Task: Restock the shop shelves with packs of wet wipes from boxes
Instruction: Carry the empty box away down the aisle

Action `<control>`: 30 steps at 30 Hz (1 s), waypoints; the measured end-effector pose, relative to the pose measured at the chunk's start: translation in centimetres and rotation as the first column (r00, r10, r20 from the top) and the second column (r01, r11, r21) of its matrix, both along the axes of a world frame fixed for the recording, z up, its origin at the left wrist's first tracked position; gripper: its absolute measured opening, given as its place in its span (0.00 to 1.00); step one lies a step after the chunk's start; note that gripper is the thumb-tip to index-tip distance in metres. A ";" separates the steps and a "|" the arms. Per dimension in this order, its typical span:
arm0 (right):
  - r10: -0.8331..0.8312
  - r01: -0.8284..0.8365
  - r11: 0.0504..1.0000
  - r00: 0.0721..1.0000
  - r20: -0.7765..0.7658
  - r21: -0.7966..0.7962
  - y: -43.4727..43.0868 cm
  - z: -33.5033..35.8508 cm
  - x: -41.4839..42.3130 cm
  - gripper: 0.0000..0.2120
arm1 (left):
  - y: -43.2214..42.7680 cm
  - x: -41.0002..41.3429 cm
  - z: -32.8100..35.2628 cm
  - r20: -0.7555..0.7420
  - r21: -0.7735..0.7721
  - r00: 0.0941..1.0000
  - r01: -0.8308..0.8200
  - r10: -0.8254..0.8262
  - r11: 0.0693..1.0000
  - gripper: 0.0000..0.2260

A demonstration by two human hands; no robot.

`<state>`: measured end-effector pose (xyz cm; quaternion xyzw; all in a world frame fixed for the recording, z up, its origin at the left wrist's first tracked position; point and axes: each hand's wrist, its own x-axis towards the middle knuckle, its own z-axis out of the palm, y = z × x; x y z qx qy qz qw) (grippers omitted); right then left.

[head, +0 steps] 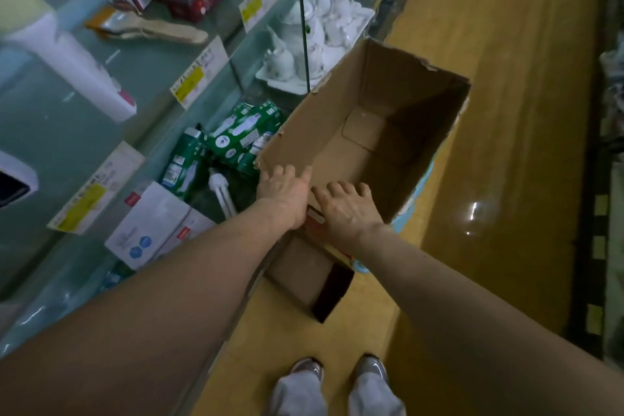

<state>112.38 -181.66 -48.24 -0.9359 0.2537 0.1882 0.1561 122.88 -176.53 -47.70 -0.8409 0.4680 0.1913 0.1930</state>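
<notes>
An open brown cardboard box point(388, 111) is tilted in front of the glass shelves, and its inside is bare, with no wet wipe packs in view. My left hand point(283, 191) grips the box's near left corner, with the thumb inside the rim. My right hand point(346, 209) holds the near edge beside it, fingers curled over the rim. A near flap point(304, 275) hangs down below my hands. Something light blue point(417, 191) shows under the box's right side; what it is I cannot tell.
Glass shelves point(111, 125) with yellow price tags run along the left. They hold green light bulb boxes point(233, 142), a white box point(152, 223) and a white porcelain tea set point(314, 40). The tan floor point(506, 111) stretches to the right, and my shoes point(341, 370) stand below.
</notes>
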 end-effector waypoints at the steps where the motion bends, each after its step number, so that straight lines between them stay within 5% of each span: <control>1: -0.016 0.016 1.000 1.000 -0.007 0.009 0.1 -0.6 0.4 0.24 | -0.1 0.4 -0.5 -0.001 0.002 1.000 0.018 -0.018 1.000 0.37; 8: -0.162 0.167 0.979 0.986 -0.045 0.116 1.6 -4.6 2.8 0.19 | -0.1 1.8 -3.3 -0.018 0.111 0.994 0.113 -0.111 0.987 0.18; 13: -0.293 0.297 0.949 0.955 -0.054 0.107 1.3 -5.0 2.7 0.11 | -0.2 1.6 -3.6 -0.039 0.036 0.994 0.104 -0.102 0.994 0.10; 21: -0.361 0.364 0.930 0.930 -0.063 0.045 -0.5 1.4 -0.9 0.13 | -2.5 -1.0 1.7 -0.057 0.015 0.984 0.169 -0.168 0.985 0.12; 30: -0.562 0.561 0.827 0.827 0.013 0.040 -2.9 7.3 -8.2 0.06 | -6.5 -7.2 8.4 0.018 -0.035 0.895 0.446 -0.445 0.894 0.16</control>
